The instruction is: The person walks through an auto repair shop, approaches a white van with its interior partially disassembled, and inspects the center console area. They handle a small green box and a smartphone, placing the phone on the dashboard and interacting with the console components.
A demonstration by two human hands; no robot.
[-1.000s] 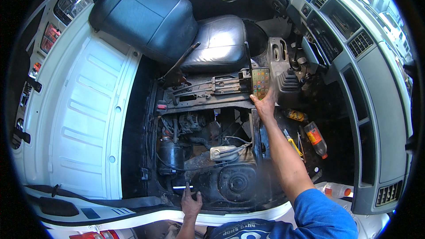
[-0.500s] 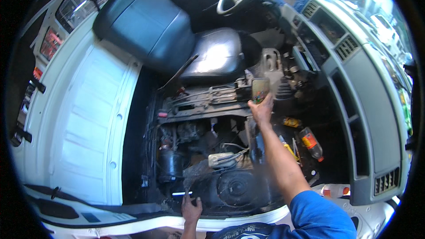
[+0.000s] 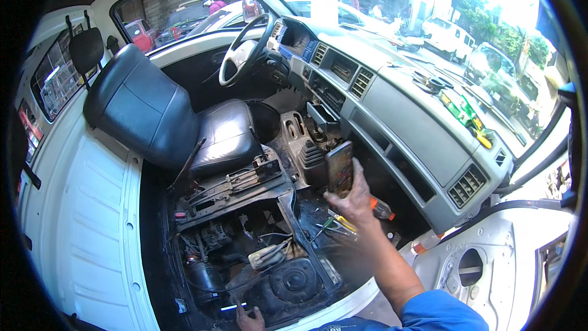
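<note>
My right hand [image 3: 354,199] grips a smartphone [image 3: 340,170] from its lower end, thumb along one side. The phone stands upright, its screen lit, in front of the gear lever boot [image 3: 312,155] and the lower dashboard. At the lower edge, my left hand [image 3: 248,320] shows only in part, thumb and fingers apart. A thin white strip [image 3: 233,307] lies at its fingertips; I cannot tell whether they hold it. Beyond that hand is the open engine bay, with a black canister [image 3: 205,277] and a round black hub-like part [image 3: 295,282].
A black seat [image 3: 223,138] and a steering wheel [image 3: 246,52] are at the far side. Screwdrivers [image 3: 342,222] and an orange-labelled bottle [image 3: 381,208] lie on the cab floor. The grey dashboard [image 3: 410,141] runs along the right, above the open white door [image 3: 490,251].
The view has tilted up, showing more of the dashboard and the street. The phone, lower and over the gear lever area before, now appears more upright and nearer. My left hand stays by the white strip.
</note>
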